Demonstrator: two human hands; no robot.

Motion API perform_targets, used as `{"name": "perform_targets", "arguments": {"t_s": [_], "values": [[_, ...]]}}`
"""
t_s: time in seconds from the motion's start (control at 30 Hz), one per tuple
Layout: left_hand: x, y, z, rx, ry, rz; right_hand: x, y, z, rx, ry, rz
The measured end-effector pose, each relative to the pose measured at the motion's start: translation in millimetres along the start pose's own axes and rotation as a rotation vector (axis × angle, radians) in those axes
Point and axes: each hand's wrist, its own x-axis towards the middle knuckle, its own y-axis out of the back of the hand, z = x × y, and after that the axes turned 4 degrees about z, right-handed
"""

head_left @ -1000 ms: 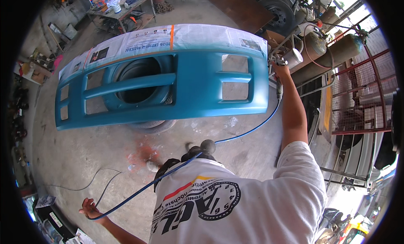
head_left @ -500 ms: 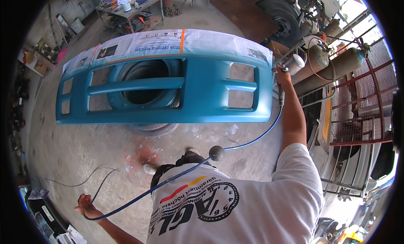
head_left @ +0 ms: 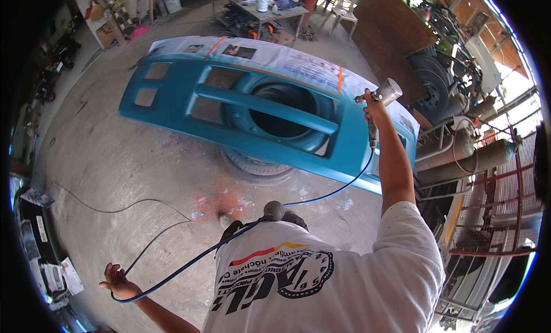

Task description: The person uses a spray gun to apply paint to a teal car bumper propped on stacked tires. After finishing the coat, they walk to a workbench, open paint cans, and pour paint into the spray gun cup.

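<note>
Gripping spray gun (head_left: 377,96) in right hand (head_left: 375,110) with fingers curled around handle; trigger pressure impossible to tell. Holding left hand (head_left: 119,285) open, fingers loosely spread, well apart from right, with blue hose (head_left: 189,262) running across wrist. Below right hand and stretching left: teal bumper (head_left: 178,91), over tyre (head_left: 258,165), with newspaper (head_left: 310,67) along far edge. Possible smear from slack hose swinging into near edge; possible runs from lingering too close with gun.
</note>
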Motion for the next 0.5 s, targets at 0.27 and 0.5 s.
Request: {"name": "perform_targets", "arguments": {"t_s": [0.27,0.5], "values": [[73,111,14,0.004,-0.020,0.248,-62,-202,-102,0.091,0.056,-0.097],[88,165,13,-0.020,-0.028,0.416,-102,-372,-186,0.099,0.171,-0.272]]}}
